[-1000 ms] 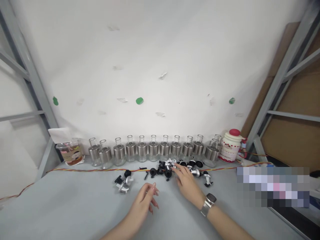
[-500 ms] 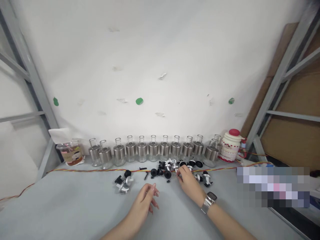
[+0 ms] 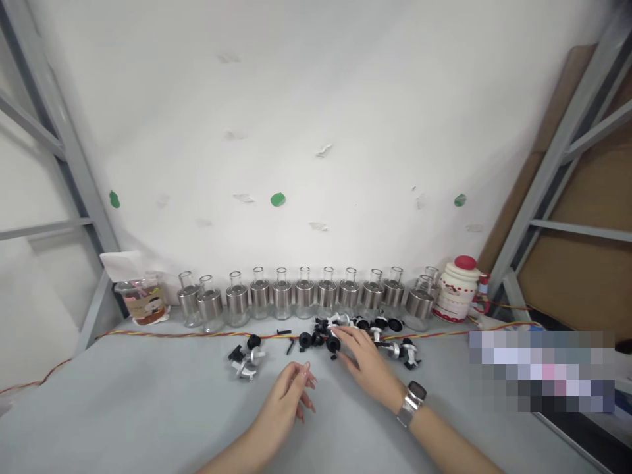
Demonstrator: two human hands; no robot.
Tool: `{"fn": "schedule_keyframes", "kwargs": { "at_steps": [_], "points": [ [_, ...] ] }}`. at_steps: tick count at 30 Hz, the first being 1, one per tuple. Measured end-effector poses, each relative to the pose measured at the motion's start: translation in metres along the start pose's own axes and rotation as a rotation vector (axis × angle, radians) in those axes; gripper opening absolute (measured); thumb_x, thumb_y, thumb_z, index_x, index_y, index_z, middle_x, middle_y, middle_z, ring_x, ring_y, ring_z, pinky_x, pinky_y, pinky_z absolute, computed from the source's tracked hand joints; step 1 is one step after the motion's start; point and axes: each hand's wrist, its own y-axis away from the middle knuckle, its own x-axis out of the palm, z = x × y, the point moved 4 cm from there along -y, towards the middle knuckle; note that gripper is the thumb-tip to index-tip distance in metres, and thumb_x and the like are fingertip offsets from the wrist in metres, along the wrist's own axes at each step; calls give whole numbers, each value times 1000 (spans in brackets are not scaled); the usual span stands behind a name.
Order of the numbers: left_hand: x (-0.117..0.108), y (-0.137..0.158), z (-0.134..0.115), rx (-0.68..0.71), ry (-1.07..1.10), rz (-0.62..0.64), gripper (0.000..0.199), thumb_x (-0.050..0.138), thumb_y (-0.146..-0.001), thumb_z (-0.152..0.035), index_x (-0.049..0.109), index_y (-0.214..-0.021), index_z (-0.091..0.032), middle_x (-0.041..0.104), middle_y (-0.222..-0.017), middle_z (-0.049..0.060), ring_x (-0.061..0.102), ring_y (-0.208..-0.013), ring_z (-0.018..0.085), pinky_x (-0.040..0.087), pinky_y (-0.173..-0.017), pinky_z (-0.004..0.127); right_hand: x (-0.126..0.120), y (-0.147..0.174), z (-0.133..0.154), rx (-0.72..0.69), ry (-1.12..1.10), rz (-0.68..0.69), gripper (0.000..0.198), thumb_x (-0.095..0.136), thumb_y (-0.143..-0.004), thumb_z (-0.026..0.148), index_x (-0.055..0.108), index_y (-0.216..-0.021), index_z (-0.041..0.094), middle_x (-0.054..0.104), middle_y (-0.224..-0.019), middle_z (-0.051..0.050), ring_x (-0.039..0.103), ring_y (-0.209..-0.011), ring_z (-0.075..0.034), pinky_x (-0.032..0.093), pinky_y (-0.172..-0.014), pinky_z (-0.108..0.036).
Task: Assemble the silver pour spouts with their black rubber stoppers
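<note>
My right hand [image 3: 365,362], with a silver watch [image 3: 413,401] on its wrist, reaches over a pile of black and silver bottle-top parts. Its fingers are apart, and the thumb and fingertips lie close to a round black cap [image 3: 332,344]. Whether they touch it I cannot tell. My left hand [image 3: 292,393] hovers in front of the pile, fingers loosely curved and apart, holding nothing. To its left lies a small cluster of silver and black pourer-like parts [image 3: 243,370]. Another round black part [image 3: 305,340] sits at the pile's left edge.
Several glass bottles with steel sleeves [image 3: 237,299] stand in a row along the wall. A twisted red and yellow wire [image 3: 197,336] runs before them. A takeaway cup [image 3: 145,306] is at the left end, a red-lidded jar [image 3: 455,293] at the right. Small black pieces [image 3: 284,332] lie mid-table.
My right hand has moved a little left over the pile, and its fingers have gone from pinched together to spread. My left hand has stayed almost still.
</note>
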Motion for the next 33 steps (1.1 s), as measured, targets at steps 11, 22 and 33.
{"fn": "schedule_keyframes", "kwargs": {
  "at_steps": [11,22,33],
  "points": [
    [-1,-2,3,6,-18,3,39,36,-77,-54,48,-76,-16,49,-77,0,53,-55,9,38,-42,18,9,3,-12,244,-405,-61,14,50,-72,13,53,-82,21,51,-87,-3,50,-80,-19,40,-78,-34],
    [-2,8,4,236,-295,-43,49,54,-71,-17,39,-116,-22,46,-97,6,53,-70,13,47,-63,27,19,4,14,371,-867,13,25,60,-67,39,48,-76,19,53,-63,2,54,-55,-13,45,-52,-26],
    [-5,10,-11,283,-402,-48,12,52,-72,-17,58,-81,-22,53,-83,3,54,-73,17,45,-63,26,26,7,23,345,-829,162,20,58,-71,37,58,-77,18,60,-68,0,56,-55,-13,49,-52,-26]
  ]
}}
